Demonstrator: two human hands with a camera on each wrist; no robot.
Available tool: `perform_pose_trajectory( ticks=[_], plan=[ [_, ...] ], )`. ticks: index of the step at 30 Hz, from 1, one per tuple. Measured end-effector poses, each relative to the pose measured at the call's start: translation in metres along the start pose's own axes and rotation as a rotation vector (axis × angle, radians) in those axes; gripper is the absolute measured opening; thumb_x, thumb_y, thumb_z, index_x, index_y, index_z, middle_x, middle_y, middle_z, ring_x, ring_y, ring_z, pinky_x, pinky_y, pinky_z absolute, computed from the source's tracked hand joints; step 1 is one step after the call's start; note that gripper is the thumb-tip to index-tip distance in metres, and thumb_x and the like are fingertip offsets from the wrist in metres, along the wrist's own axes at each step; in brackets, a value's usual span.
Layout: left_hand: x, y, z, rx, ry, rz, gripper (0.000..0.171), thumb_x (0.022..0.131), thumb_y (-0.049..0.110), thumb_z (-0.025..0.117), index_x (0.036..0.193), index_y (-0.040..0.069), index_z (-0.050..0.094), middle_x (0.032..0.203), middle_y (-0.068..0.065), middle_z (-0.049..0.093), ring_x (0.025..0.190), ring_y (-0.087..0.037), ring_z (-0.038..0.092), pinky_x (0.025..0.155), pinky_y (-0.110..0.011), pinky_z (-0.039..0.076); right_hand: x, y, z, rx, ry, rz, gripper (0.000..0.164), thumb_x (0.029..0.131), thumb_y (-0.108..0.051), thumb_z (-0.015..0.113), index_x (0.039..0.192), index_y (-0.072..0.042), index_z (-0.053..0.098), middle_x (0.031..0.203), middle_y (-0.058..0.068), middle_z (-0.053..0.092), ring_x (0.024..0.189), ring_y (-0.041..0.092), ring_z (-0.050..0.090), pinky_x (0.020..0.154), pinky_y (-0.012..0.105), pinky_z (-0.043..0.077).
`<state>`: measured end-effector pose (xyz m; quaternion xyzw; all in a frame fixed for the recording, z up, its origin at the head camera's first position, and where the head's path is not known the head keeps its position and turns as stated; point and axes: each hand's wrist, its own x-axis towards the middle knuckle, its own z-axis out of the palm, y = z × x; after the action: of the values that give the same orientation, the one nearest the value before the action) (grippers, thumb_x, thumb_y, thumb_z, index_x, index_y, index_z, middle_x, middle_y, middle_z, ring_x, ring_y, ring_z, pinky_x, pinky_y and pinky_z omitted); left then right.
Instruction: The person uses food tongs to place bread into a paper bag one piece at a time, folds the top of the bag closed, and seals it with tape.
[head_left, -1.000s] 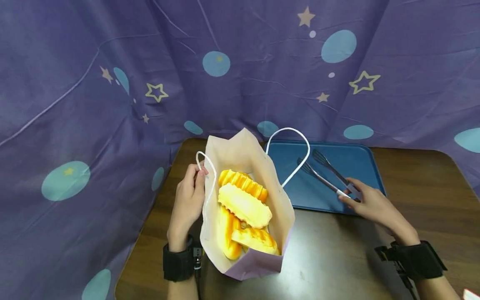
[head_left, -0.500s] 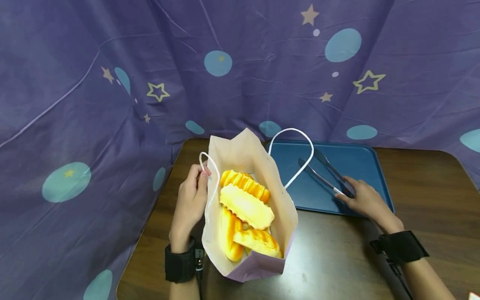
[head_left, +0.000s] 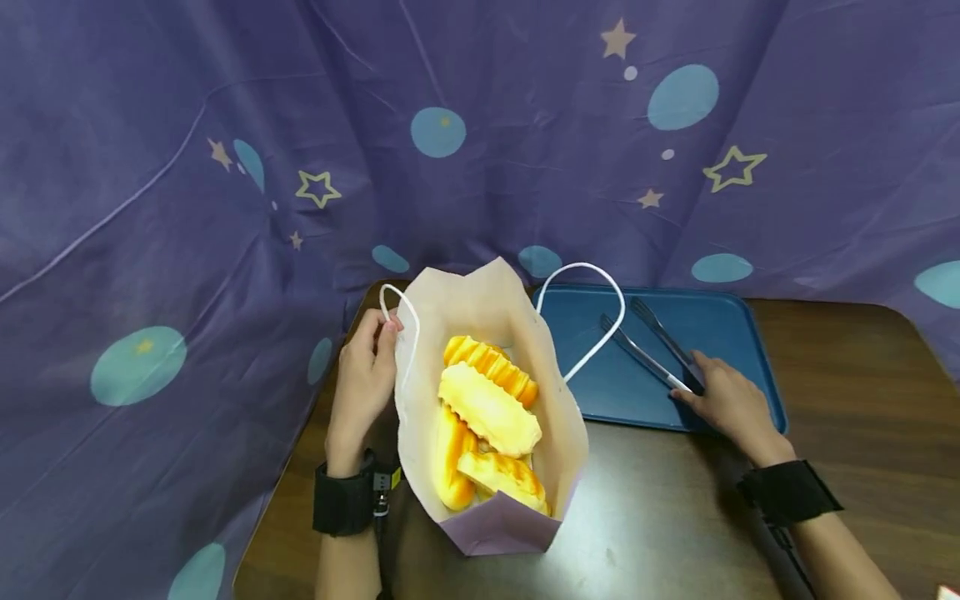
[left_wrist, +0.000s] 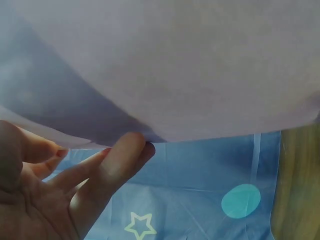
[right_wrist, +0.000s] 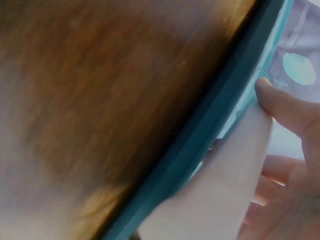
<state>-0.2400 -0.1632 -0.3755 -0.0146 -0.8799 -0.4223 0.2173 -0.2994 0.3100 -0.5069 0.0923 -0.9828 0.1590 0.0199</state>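
A lavender paper bag [head_left: 501, 529] with white cord handles stands on the table, its mouth facing up. Inside lie several toy-like bread pieces [head_left: 491, 408], yellow and golden brown. My left hand [head_left: 365, 375] pinches the bag's left rim near one handle. In the left wrist view, thumb and fingertips meet the edge of the bag [left_wrist: 200, 70]. On the right, my right hand [head_left: 733, 407] holds the handle end of the tongs [head_left: 648, 362]. Their tips rest on or just over the blue tray [head_left: 727, 333]. In the right wrist view, my thumb presses the pale tong handle [right_wrist: 215, 185].
The wooden table [head_left: 847, 367] extends right of the tray, and its rounded corners show. A purple curtain [head_left: 510, 150] with stars and blue ovals hangs behind and to the left. The right cord handle [head_left: 618, 304] loops over the tray's left part.
My left hand has drawn the bag's left rim slightly left. My right hand has shifted a little left along with the handle end of the tongs. The bread pieces stay in the bag.
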Motion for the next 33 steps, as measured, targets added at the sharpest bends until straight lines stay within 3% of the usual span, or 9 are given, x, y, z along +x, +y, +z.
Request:
perform_pose_trajectory(
  ticks=[7,13,20,24,26,28,30,33],
  plan=[
    [0.015,-0.021,-0.014,0.048,0.045,-0.033,0.020,0.102,0.015,0.046,0.101,0.002,0.060,0.082,-0.016,0.059,0.071,-0.027,0.049,0.063,-0.036,0.037,-0.003,-0.003,0.004,-0.018,0.086,-0.040,0.075,0.078,-0.029,0.078,0.135,0.011,0.050,0.113,0.037,0.060,0.083,0.040,0.059,0.056,0.052,0.048],
    [0.015,-0.036,-0.028,0.085,0.086,-0.056,0.022,0.102,0.015,0.047,0.100,0.000,0.062,0.092,-0.017,0.066,0.073,-0.025,0.051,0.063,-0.035,0.038,0.006,-0.006,0.009,-0.025,0.096,-0.042,0.069,0.079,-0.030,0.077,0.132,0.006,0.054,0.101,0.030,0.064,0.065,0.028,0.050,0.041,0.034,0.037],
    [0.004,-0.041,-0.044,0.077,0.018,-0.110,0.031,0.104,0.025,0.043,0.120,0.004,0.060,0.116,-0.017,0.066,0.093,-0.027,0.064,0.079,-0.044,0.049,0.023,-0.013,0.016,-0.017,0.108,-0.042,0.070,0.077,-0.035,0.078,0.133,0.002,0.056,0.088,0.023,0.062,0.056,0.024,0.043,0.038,0.029,0.025],
    [-0.013,-0.029,-0.059,0.101,0.017,-0.111,0.037,0.104,0.029,0.042,0.131,0.007,0.055,0.134,-0.014,0.059,0.106,-0.027,0.063,0.080,-0.041,0.051,0.026,-0.023,0.003,0.004,0.068,-0.048,0.076,0.080,-0.041,0.075,0.138,0.002,0.052,0.099,0.029,0.065,0.056,0.023,0.042,0.040,0.030,0.026],
    [-0.021,-0.017,-0.066,0.126,0.094,-0.077,0.035,0.103,0.026,0.044,0.128,0.005,0.058,0.135,-0.011,0.059,0.108,-0.026,0.061,0.075,-0.032,0.048,0.026,-0.028,-0.011,0.030,0.045,-0.070,0.076,0.083,-0.044,0.071,0.141,0.002,0.049,0.110,0.031,0.064,0.058,0.025,0.044,0.042,0.032,0.028],
    [-0.028,-0.002,-0.072,0.137,0.195,-0.017,0.030,0.102,0.021,0.048,0.120,0.001,0.062,0.135,-0.009,0.060,0.111,-0.024,0.060,0.077,-0.028,0.051,0.025,-0.034,-0.029,0.053,0.031,-0.108,0.076,0.087,-0.046,0.066,0.144,0.000,0.047,0.117,0.031,0.061,0.067,0.031,0.053,0.046,0.038,0.039],
    [-0.033,0.016,-0.078,0.145,0.300,0.057,0.026,0.100,0.015,0.051,0.112,-0.003,0.065,0.132,-0.008,0.063,0.112,-0.023,0.060,0.080,-0.021,0.050,0.025,-0.041,-0.047,0.079,0.031,-0.151,0.076,0.089,-0.049,0.063,0.145,-0.001,0.045,0.128,0.032,0.056,0.087,0.039,0.058,0.060,0.049,0.049],
    [-0.034,0.047,-0.080,0.110,0.438,0.206,0.022,0.097,0.010,0.055,0.101,-0.008,0.067,0.119,-0.012,0.069,0.106,-0.023,0.061,0.085,-0.015,0.047,0.023,-0.053,-0.072,0.098,0.053,-0.205,0.073,0.090,-0.048,0.061,0.146,-0.004,0.045,0.138,0.031,0.050,0.115,0.045,0.051,0.083,0.062,0.046]
  ],
)
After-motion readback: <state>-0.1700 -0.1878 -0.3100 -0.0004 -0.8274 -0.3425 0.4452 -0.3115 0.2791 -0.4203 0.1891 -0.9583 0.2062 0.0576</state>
